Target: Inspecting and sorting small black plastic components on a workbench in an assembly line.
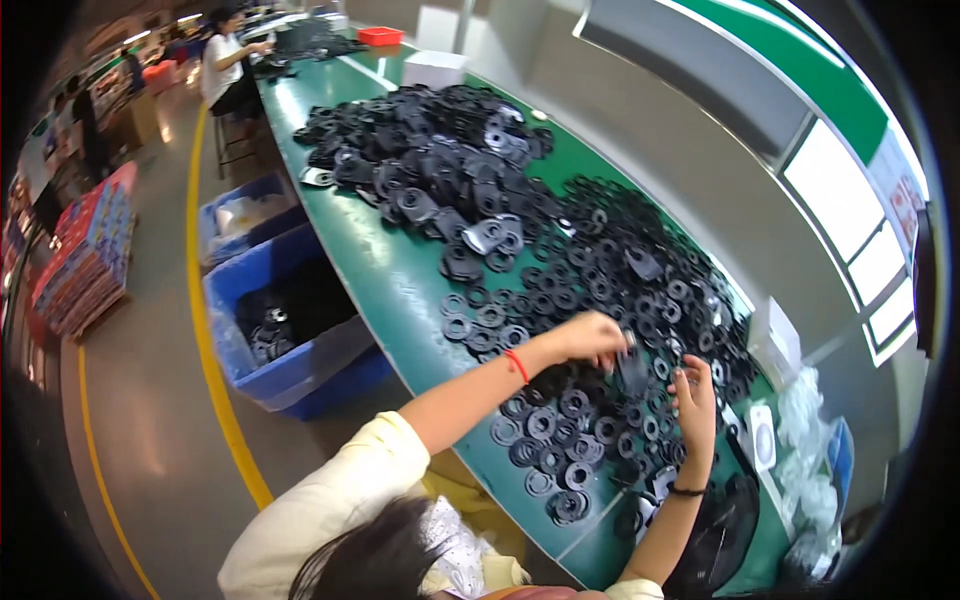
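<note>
My left hand (588,340), with a red cord on its wrist, is closed at the fingertips on a dark plastic part (632,372). The part is blurred and hangs just below those fingers. To its right my right hand (694,394), wearing a black wristband, is raised with fingers bent and apart. I see nothing in it. Under and around both hands lie many loose black rings (575,402), some flat and some overlapping. A denser heap of black rings (650,262) spreads just beyond my hands.
A large pile of black flat parts (420,160) covers the far bench (375,290). Blue lined bins (235,345) stand on the floor at left. A white box (775,340) and plastic bags (805,440) sit at right. Another person (225,65) works at the far end.
</note>
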### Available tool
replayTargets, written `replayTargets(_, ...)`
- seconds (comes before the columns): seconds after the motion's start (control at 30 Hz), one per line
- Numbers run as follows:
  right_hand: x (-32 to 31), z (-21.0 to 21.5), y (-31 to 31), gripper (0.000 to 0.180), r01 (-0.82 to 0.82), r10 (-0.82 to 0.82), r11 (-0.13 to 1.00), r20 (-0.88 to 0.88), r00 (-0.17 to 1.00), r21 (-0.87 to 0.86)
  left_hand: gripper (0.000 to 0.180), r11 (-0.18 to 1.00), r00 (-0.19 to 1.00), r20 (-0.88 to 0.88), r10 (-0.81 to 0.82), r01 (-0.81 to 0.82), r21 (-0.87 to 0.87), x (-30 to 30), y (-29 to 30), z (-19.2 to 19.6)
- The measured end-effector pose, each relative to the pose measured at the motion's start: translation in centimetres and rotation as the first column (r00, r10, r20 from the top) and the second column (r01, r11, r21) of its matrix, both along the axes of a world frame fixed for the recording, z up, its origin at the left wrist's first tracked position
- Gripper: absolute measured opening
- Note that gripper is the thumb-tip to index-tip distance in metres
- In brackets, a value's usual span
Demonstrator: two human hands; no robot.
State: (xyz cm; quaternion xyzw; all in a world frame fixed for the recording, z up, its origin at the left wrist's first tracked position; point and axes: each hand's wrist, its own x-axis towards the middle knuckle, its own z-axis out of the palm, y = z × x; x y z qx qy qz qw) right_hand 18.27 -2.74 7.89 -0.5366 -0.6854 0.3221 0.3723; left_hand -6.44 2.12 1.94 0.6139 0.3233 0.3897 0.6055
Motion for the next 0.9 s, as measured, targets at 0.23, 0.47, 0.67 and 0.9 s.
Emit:
replayTargets(0.23,1.3,-0.2,0.4,0.035,0.030,-0.028,0.997,-0.030,0.999,0.066,0.073,0.856,0.480,0.710,0.515,-0.240,-0.459,-3.1,1.8,0.7)
replayTargets(0.47,0.4,-0.8,-0.7,0.042,-0.212,0.152,0.976,0.518,0.841,0.058,0.036,0.930,0.821,0.453,0.347,-0.239,-0.279,-1.0,0.6,0.7)
replayTargets(0.67,-1.0,-2.6,-1.2,0.041,-0.262,0.257,0.962,0.568,0.782,-0.074,0.014,0.958,0.951,0.176,0.256,-0.274,0.085,1.8,0.1,-0.8)
replayTargets(0.9,-0.7,-3.4,-0.9,0.028,-0.268,0.218,0.963,0.625,0.750,-0.014,0.014,0.938,0.988,-0.017,0.152,-0.139,0.318,3.2,-2.3,0.6)
